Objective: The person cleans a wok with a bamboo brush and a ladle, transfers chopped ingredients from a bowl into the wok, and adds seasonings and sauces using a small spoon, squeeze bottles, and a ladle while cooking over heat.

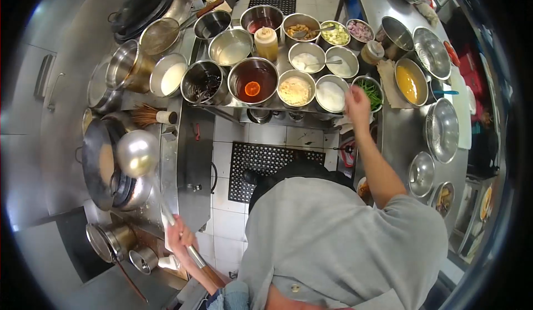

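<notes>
My left hand [182,238] is closed round the handle of a large ladle [137,153], whose round bowl hangs beside a black wok [99,163] at the left. My right hand [357,103] is over the row of containers, between a bowl of white powder [331,94] and a pot of cut green vegetables [371,90]. Its fingers are bent together, and what they hold, if anything, is too small to tell. Left of the white powder stands a bowl of pale yellow crumbly food [296,89], and further left a pot of dark red liquid [253,81] with an orange slice floating in it.
A squeeze bottle [266,44] stands among several metal pots behind the front row. A bamboo brush [152,115] lies near the wok. On the right counter are a bowl of yellow liquid [410,82] and metal strainers [442,129]. A black mat [266,163] covers part of the floor.
</notes>
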`<state>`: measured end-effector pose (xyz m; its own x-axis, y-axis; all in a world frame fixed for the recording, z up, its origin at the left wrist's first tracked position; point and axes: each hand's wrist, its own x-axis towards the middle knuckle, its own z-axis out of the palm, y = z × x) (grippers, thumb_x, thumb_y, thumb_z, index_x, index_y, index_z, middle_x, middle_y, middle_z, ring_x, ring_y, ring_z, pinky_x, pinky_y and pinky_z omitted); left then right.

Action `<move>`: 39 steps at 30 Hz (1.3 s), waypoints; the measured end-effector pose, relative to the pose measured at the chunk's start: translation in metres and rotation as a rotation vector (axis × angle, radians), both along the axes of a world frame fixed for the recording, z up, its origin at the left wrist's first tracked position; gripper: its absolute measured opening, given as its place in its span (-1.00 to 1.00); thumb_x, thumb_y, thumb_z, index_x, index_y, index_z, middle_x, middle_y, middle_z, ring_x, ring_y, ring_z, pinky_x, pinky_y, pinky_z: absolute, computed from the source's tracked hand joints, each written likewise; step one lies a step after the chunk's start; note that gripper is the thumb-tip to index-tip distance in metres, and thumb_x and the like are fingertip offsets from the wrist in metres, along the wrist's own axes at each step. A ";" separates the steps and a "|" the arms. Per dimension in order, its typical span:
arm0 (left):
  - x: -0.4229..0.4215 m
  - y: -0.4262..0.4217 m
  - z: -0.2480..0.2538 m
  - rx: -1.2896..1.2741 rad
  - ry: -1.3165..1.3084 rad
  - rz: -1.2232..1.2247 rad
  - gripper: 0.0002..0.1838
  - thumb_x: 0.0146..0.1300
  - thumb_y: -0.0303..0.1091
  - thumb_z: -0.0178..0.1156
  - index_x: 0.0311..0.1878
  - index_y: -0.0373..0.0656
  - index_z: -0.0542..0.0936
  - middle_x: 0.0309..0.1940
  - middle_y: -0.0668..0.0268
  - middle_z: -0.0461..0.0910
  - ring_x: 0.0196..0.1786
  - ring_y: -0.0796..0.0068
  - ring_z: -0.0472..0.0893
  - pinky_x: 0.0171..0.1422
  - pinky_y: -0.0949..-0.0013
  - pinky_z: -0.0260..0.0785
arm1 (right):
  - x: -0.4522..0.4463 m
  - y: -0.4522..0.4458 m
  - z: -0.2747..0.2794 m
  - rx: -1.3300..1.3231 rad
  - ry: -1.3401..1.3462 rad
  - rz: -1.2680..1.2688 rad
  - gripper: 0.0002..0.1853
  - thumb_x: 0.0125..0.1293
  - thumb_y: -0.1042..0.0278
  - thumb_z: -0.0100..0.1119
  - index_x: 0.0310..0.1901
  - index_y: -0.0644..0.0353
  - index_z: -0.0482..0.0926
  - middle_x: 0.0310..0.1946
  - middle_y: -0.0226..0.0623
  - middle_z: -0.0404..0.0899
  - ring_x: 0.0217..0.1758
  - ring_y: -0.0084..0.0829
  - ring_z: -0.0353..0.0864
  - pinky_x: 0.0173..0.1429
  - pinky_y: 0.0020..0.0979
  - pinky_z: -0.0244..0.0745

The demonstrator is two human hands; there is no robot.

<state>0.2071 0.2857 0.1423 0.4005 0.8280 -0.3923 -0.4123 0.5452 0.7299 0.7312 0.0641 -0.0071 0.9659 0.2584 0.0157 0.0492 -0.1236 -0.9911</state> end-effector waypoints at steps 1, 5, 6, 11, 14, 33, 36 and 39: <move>0.005 -0.006 -0.008 -0.105 -0.050 -0.041 -0.75 0.47 -0.44 -0.11 0.10 -0.41 0.35 -0.43 0.39 0.28 -0.67 0.79 0.20 -0.74 0.66 0.03 | 0.035 0.009 -0.010 0.022 -0.035 -0.020 -0.62 0.30 0.25 0.24 0.04 0.33 0.50 -0.59 -0.48 0.47 -0.64 -0.69 0.37 -0.60 -0.61 0.23; 0.037 -0.034 -0.010 -0.382 0.014 -0.171 -0.76 0.46 -0.48 -0.13 0.09 -0.39 0.38 -0.46 0.35 0.31 -0.71 0.73 0.20 -0.74 0.60 0.03 | 0.110 0.084 -0.005 0.000 0.094 0.010 -0.65 0.24 0.19 0.30 -0.12 0.34 0.66 -0.53 -0.35 0.62 -0.57 -0.63 0.50 -0.53 -0.56 0.36; 0.046 -0.039 -0.005 -0.283 0.102 -0.285 -0.78 0.42 -0.51 -0.07 0.07 -0.35 0.38 -0.48 0.35 0.29 -0.72 0.74 0.19 -0.74 0.60 0.02 | 0.112 0.103 -0.010 0.088 -0.005 -0.011 -0.70 0.25 0.19 0.29 -0.26 0.34 0.70 -0.51 -0.33 0.66 -0.52 -0.60 0.57 -0.46 -0.53 0.43; 0.081 -0.057 0.020 -0.121 0.319 -0.576 -0.79 0.34 -0.50 0.06 0.01 -0.30 0.38 -0.55 0.38 0.31 -0.75 0.72 0.18 -0.73 0.59 0.04 | 0.076 0.108 0.019 -0.300 -0.686 0.369 -0.84 0.32 0.31 0.16 -0.23 0.18 0.68 -0.31 -0.23 0.69 -0.13 -0.29 0.68 0.04 -0.20 0.46; 0.097 -0.064 0.028 -0.043 0.403 -0.664 -0.78 0.32 -0.48 0.08 -0.01 -0.28 0.37 -0.59 0.39 0.32 -0.75 0.70 0.21 -0.73 0.57 0.06 | 0.070 0.083 0.015 -0.326 -0.944 0.284 -0.84 0.35 0.32 0.12 -0.27 0.18 0.65 -0.24 -0.27 0.68 0.00 -0.28 0.63 0.23 -0.09 0.28; 0.119 -0.035 0.016 -0.034 0.437 -0.742 -0.75 0.33 -0.41 0.15 0.00 -0.25 0.38 -0.59 0.42 0.31 -0.73 0.71 0.23 -0.70 0.58 0.06 | 0.080 0.089 -0.005 -0.155 -0.164 -0.004 -0.67 0.37 0.22 -0.02 -0.23 0.32 0.65 -0.37 -0.25 0.74 -0.26 -0.38 0.68 -0.06 -0.39 0.49; 0.121 -0.034 0.014 -0.032 0.415 -0.743 -0.74 0.33 -0.41 0.15 0.01 -0.27 0.38 -0.59 0.41 0.31 -0.74 0.72 0.24 -0.72 0.60 0.05 | 0.093 0.084 -0.016 -0.097 -0.149 -0.003 -0.64 0.36 0.19 -0.02 -0.23 0.32 0.66 -0.36 -0.26 0.75 -0.27 -0.39 0.67 -0.06 -0.39 0.48; 0.127 -0.032 0.013 -0.045 0.383 -0.770 -0.77 0.34 -0.43 0.13 -0.01 -0.25 0.38 -0.61 0.43 0.32 -0.72 0.73 0.25 -0.68 0.58 0.08 | 0.101 0.074 -0.006 -0.036 -0.083 0.029 -0.63 0.34 0.17 -0.01 -0.25 0.34 0.67 -0.35 -0.27 0.75 -0.25 -0.46 0.65 -0.03 -0.42 0.46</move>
<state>0.3341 0.2542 0.1558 0.6775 0.3606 -0.6410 0.3544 0.6036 0.7142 0.8320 0.1380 -0.0131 0.9538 0.2881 0.0852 0.1347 -0.1566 -0.9784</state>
